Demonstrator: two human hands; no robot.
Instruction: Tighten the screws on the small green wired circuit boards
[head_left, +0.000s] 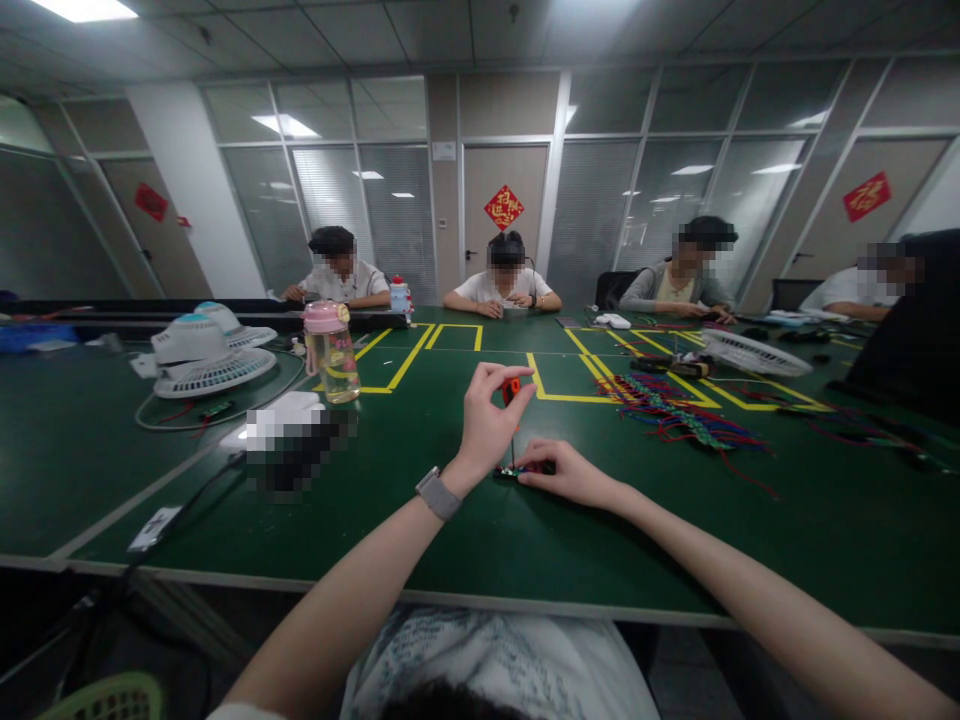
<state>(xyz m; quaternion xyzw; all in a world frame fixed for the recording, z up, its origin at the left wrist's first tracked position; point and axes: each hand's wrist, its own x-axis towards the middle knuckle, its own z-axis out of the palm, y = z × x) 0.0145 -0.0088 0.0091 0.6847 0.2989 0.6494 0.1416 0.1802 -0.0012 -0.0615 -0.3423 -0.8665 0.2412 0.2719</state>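
Our left hand (487,420) is closed around an orange-handled screwdriver (511,392), held upright with its tip pointing down at a small circuit board (511,471). Our right hand (566,470) lies flat on the green desk (420,520), fingers pinching that board and holding it down just in front of us, near the desk's middle. A grey watch (438,493) sits on the left wrist. To the left stand a pink-capped bottle (330,352) and a white fan (206,358); to the right lies a bundle of coloured wires (675,415). Four other people sit along the far edge.
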